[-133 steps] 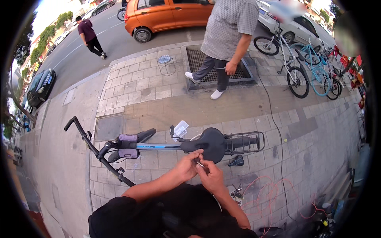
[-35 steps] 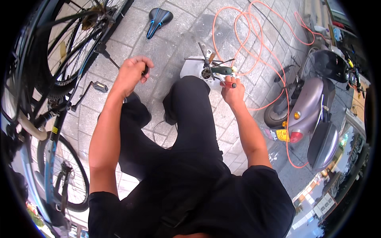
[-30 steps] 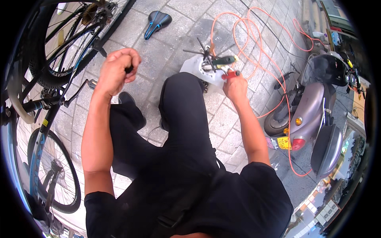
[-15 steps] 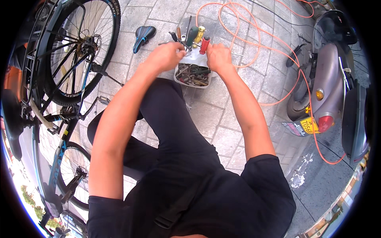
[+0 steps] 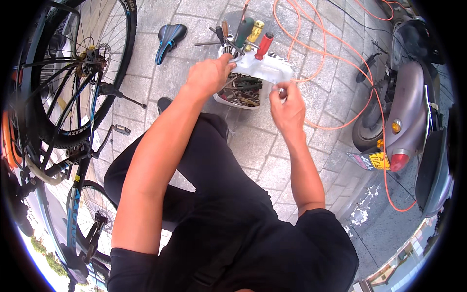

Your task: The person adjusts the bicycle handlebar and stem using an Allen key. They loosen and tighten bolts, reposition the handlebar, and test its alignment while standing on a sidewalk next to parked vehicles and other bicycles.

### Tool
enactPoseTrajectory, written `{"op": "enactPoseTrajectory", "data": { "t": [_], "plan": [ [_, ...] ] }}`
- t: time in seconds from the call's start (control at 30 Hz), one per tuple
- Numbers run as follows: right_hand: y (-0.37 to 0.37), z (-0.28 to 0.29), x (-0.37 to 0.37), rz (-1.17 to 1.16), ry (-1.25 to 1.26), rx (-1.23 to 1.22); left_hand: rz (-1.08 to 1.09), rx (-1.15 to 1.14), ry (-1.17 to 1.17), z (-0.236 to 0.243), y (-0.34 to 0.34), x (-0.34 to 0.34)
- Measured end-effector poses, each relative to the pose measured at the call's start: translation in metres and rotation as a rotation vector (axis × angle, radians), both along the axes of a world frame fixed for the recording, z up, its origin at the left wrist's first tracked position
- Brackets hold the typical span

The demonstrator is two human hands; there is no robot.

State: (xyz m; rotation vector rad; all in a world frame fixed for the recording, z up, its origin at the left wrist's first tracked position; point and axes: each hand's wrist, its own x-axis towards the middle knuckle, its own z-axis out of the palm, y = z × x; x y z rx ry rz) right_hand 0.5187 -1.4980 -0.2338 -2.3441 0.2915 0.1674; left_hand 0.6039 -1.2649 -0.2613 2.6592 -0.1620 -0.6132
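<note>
My left hand (image 5: 210,77) is closed on the left end of a white plastic tool tray (image 5: 262,68). Screwdrivers stand along the tray's far side: a dark green-handled one (image 5: 244,31), a yellow one (image 5: 254,35) and a red one (image 5: 263,46). Darker tool handles crowd near my left fingertips. Below the tray sits a light plastic box (image 5: 237,104), with many small metal tools and parts (image 5: 243,92) inside. My right hand (image 5: 288,108) is off the tray's right end, its fingers pinched on a small piece that I cannot make out.
A bicycle (image 5: 80,151) without its saddle stands at my left. A black and blue bicycle saddle (image 5: 170,40) lies on the paving. An orange hose (image 5: 323,53) loops to the right, passing a parked grey scooter (image 5: 406,109). My bent leg (image 5: 209,151) is close to the box.
My right hand has come off the tray and moved right and toward me, fingers pinched. More of the white tray shows. My left hand stays at its left end.
</note>
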Motion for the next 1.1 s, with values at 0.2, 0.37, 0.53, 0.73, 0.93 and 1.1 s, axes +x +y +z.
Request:
{"op": "enactPoseTrajectory", "data": {
  "t": [0.2,0.37,0.53,0.73,0.93,1.1],
  "plan": [
    [0.002,-0.135,-0.058,0.247,0.64,0.016,-0.059,-0.069,0.05,-0.005,0.005,0.002],
    [-0.001,-0.215,-0.109,0.531,0.704,-0.076,-0.14,-0.028,0.072,0.008,0.016,0.002],
    [-0.009,-0.265,-0.134,0.484,0.73,-0.177,-0.171,-0.008,0.11,0.018,0.017,0.0],
    [0.007,-0.235,-0.125,0.551,0.661,-0.241,-0.189,0.021,0.068,0.009,0.021,-0.007],
    [0.032,-0.167,-0.043,0.421,0.546,0.037,-0.173,0.036,0.065,0.014,0.023,-0.012],
    [0.024,-0.257,-0.017,0.684,0.692,-0.137,-0.201,0.019,0.058,0.011,0.017,-0.003]
  ]
}}
